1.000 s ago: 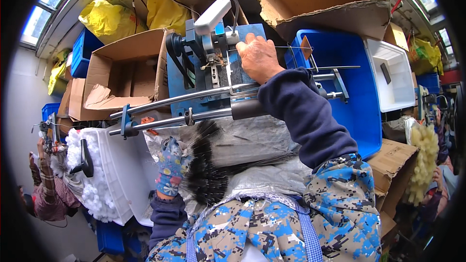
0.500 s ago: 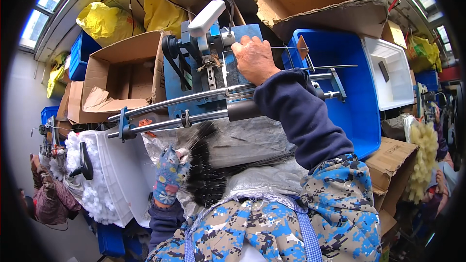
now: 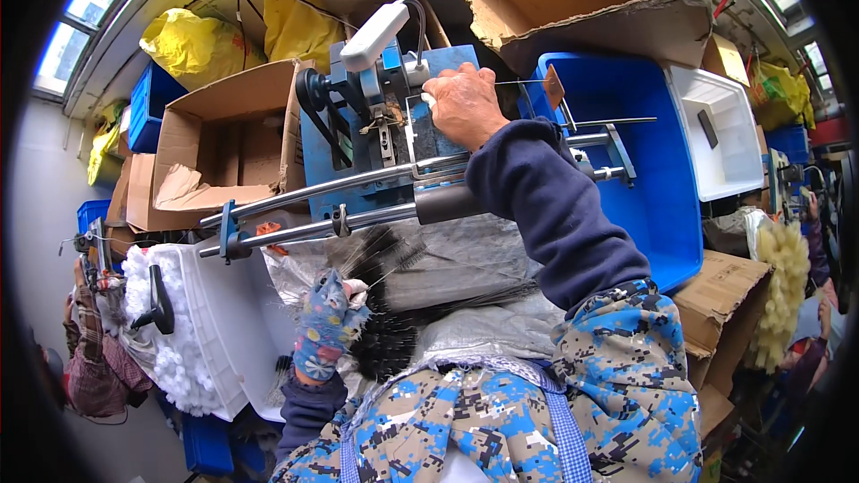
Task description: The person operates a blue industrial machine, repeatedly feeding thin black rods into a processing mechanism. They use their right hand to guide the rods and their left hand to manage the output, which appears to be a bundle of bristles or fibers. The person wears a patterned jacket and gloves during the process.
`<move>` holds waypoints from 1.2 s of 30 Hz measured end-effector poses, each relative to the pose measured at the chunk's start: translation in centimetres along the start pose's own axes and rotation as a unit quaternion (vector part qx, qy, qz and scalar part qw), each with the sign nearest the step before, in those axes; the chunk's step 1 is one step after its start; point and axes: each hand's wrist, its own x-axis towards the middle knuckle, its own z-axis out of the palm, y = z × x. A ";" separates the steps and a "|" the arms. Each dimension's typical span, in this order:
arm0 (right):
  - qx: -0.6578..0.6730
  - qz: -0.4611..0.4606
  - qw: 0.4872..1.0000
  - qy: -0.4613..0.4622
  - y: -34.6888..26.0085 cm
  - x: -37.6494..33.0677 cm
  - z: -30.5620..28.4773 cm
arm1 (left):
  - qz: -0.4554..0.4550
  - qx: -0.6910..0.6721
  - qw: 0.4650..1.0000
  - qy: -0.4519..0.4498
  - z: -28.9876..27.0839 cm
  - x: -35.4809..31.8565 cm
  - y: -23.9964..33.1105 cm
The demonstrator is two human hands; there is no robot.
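My left hand, in a blue flower-patterned glove with bare fingertips, is closed in a pinch on the thin wire stem of a black-bristled brush. A dark heap of black bristles lies beside it on my lap. My bare right hand curls, closed, over the right side of a blue bench machine. A small white piece shows at its fingertips, but what they grip is hidden. A thin rod extends right from this hand to a brown plate. Two steel bars cross in front of the machine.
A cardboard box stands left of the machine, a larger one behind it. To the right are a blue bin and a white tub. White fluffy brushes fill a crate at left. Other people work at both sides.
My left hand has turned slightly, and the brush's radiating bristles now show above the dark heap. My right hand has shifted slightly left on the machine.
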 end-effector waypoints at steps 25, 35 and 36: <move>0.008 -0.025 0.999 -0.018 -6.4 -2.8 1.1 | 0.075 -0.007 0.995 0.072 -1.0 0.9 3.4; -0.050 -0.044 0.998 0.001 1.0 -4.3 -3.5 | -0.022 -0.087 0.993 0.082 -0.6 -0.8 1.3; -0.073 -0.041 0.996 0.040 1.8 -4.0 -3.9 | -0.022 -0.095 0.992 0.081 -0.5 -0.5 1.6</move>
